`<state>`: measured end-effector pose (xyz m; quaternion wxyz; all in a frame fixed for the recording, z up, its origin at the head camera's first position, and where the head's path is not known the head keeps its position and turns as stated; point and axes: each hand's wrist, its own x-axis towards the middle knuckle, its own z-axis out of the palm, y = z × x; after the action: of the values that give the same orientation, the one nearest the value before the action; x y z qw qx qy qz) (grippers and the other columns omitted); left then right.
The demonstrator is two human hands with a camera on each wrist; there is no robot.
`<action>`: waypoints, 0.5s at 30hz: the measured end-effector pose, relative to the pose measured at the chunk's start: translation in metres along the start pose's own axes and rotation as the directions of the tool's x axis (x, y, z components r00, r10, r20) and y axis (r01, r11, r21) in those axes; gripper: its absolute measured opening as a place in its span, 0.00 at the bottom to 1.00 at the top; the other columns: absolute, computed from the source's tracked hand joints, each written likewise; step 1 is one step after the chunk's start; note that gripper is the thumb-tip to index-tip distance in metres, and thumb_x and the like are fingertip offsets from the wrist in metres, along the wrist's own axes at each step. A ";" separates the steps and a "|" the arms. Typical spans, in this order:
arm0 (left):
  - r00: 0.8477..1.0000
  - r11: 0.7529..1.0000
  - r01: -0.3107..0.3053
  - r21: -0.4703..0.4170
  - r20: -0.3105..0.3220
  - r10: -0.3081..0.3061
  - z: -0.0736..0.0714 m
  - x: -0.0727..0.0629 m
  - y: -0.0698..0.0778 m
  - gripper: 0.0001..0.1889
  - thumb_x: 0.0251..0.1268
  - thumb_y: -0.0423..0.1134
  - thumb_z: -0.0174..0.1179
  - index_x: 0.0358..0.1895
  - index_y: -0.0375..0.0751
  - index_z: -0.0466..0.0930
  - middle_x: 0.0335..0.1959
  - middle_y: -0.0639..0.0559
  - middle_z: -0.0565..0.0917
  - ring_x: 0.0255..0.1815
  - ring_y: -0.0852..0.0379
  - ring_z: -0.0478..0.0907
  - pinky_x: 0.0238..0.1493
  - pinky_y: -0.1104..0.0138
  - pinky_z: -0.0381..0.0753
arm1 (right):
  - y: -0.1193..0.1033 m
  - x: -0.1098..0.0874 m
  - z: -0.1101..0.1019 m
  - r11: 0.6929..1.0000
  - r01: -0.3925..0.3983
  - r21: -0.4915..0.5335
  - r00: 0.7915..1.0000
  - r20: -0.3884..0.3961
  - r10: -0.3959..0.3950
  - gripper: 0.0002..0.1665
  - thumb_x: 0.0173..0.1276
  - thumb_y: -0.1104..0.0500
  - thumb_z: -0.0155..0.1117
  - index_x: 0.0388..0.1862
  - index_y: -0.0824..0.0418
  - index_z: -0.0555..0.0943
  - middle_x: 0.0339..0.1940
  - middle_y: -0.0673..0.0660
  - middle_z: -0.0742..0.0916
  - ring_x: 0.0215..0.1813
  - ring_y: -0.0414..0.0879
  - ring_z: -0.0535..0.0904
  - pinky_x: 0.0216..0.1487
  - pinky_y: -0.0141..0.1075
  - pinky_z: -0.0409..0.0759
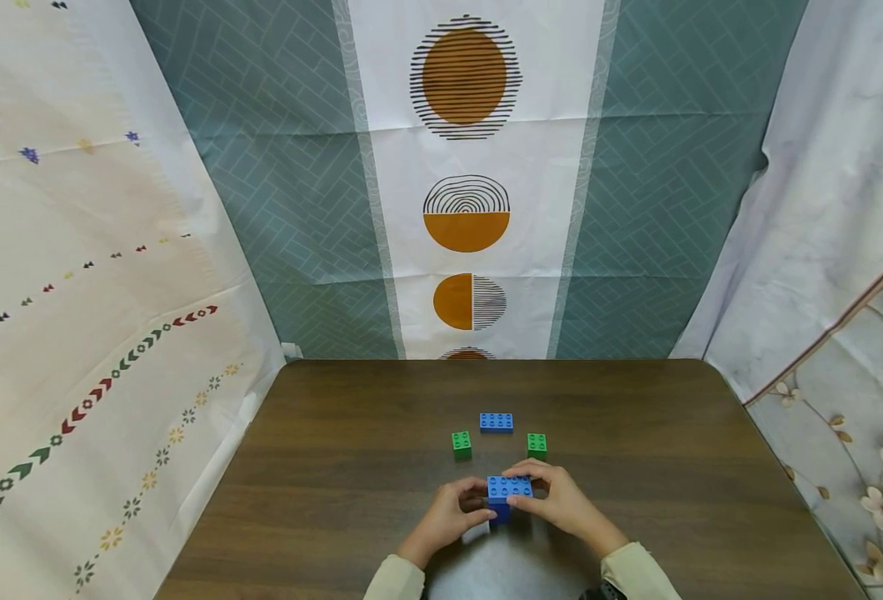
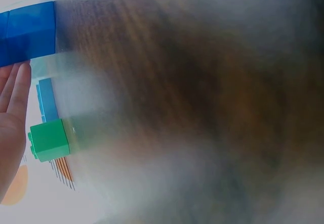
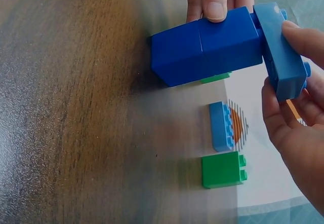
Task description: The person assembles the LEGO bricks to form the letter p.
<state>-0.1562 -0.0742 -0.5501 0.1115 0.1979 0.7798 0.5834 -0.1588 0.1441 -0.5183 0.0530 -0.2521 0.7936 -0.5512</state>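
Observation:
Two dark blue bricks [image 3: 202,49] form an upright stack on the table; in the left wrist view part of the stack [image 2: 30,31] shows at the left edge. My left hand [image 1: 452,510] holds the stack from its left side, the thumb in front. Above it, my right hand [image 1: 565,502] pinches a lighter blue eight-stud brick [image 1: 509,486] between thumb and fingers. This brick sits slightly tilted on the top of the stack, with a narrow gap showing at one side in the right wrist view.
Beyond the hands, another blue eight-stud brick [image 1: 496,423] lies on the brown wooden table [image 1: 351,467]. Nearer stand two green bricks, one to the left [image 1: 461,447] and one to the right [image 1: 536,447]. Patterned cloths hang behind and on both sides.

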 end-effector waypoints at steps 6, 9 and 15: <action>1.000 1.000 0.007 0.017 -0.001 -0.007 0.004 0.007 -0.025 0.14 0.58 0.26 0.65 0.48 0.32 0.78 0.45 0.41 0.83 0.47 0.47 0.83 0.48 0.63 0.82 | 0.001 0.000 0.000 1.000 -0.002 0.011 1.000 0.001 0.002 0.17 0.62 0.66 0.68 0.50 0.70 0.81 0.48 0.65 0.82 0.45 0.47 0.78 0.44 0.37 0.82; 1.000 1.000 0.005 0.015 0.002 -0.005 0.004 0.009 -0.035 0.14 0.58 0.28 0.66 0.48 0.34 0.79 0.45 0.44 0.84 0.47 0.51 0.83 0.48 0.65 0.82 | 0.001 0.000 0.001 1.000 -0.006 0.010 1.000 0.000 0.006 0.17 0.62 0.66 0.68 0.50 0.69 0.81 0.48 0.65 0.82 0.45 0.47 0.78 0.45 0.37 0.82; 1.000 1.000 -0.021 -0.007 0.014 0.021 0.002 0.009 -0.041 0.15 0.58 0.31 0.68 0.48 0.35 0.79 0.45 0.46 0.84 0.45 0.56 0.83 0.47 0.68 0.82 | -0.001 0.000 0.000 1.000 -0.018 0.010 1.000 -0.001 0.018 0.17 0.62 0.65 0.69 0.50 0.69 0.81 0.48 0.65 0.82 0.45 0.47 0.78 0.45 0.37 0.82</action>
<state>-0.1707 -0.0781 -0.5895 0.1116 0.2100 0.7749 0.5857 -0.1579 0.1437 -0.5174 0.0588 -0.2443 0.7931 -0.5549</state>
